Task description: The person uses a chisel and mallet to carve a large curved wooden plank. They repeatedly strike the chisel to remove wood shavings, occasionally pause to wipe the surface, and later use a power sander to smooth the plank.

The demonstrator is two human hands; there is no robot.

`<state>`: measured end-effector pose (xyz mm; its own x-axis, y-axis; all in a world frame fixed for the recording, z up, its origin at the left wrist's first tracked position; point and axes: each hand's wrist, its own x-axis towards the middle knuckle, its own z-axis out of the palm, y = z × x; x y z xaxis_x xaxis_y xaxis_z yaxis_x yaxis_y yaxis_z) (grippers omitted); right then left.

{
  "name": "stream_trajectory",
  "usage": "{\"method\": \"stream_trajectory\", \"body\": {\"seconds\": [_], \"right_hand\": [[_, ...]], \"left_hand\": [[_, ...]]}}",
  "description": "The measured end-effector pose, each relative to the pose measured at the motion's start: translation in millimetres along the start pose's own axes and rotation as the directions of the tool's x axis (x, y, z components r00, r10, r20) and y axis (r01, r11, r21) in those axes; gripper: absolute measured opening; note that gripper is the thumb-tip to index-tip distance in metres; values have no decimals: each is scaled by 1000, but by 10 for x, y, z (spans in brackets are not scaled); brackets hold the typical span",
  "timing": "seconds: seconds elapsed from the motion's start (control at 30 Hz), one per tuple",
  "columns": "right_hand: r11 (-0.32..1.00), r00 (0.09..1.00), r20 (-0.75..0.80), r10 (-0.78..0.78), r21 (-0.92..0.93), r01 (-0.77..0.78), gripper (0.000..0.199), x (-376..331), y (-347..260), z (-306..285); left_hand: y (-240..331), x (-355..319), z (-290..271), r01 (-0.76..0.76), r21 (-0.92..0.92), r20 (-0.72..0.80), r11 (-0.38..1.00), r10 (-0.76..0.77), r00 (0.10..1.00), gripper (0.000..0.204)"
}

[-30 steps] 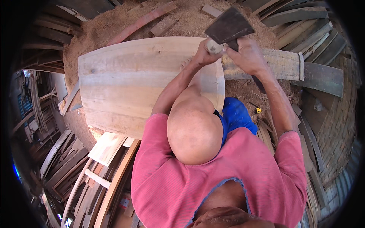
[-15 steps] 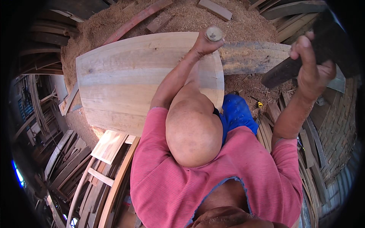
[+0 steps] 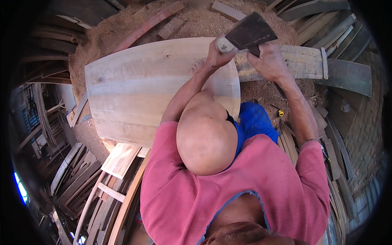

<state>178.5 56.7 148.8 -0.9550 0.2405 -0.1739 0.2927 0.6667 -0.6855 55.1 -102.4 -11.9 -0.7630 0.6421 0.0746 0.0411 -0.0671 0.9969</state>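
My left hand [image 3: 217, 56] is wrapped round an upright chisel [image 3: 223, 45]. Only the round, pale end of its handle shows; the blade is hidden below my fist. In my right hand [image 3: 270, 63] is the handle of a dark wooden mallet [image 3: 251, 32]. Its broad head is right beside the chisel's end, seeming to meet it. Under my left hand lies a wide pale wood panel [image 3: 130, 94] with a bowed outline, near its right end. The toes of my bare foot [image 3: 197, 66] rest on this panel.
A weathered plank [image 3: 300, 61] extends right from the panel. Sawdust [image 3: 102, 38] covers the ground, with a reddish beam [image 3: 147, 26] and offcuts at the far side. A yellow tape measure [image 3: 280, 113] lies right of my knee. Stacked timber [image 3: 79, 181] and a wooden frame [image 3: 111, 192] stand left.
My right hand has swung the mallet from the far right, inward and left, to the chisel's end. My left hand stays on the chisel, shifted slightly left and nearer.
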Motion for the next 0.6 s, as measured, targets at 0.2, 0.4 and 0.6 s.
{"method": "stream_trajectory", "body": {"seconds": [0.2,0.4,0.6], "right_hand": [[964,968,-232,94,265,-30,20,-272,29,-178],[895,897,-416,150,443,55,9,-459,-123,-585],[850,754,-656,-33,379,367,8,-499,-250,-969]], "left_hand": [[-5,272,114,87,50,1,995,-87,996,19],[82,202,73,63,84,131,995,-73,989,19],[171,155,85,92,112,180,989,-112,977,20]]}}
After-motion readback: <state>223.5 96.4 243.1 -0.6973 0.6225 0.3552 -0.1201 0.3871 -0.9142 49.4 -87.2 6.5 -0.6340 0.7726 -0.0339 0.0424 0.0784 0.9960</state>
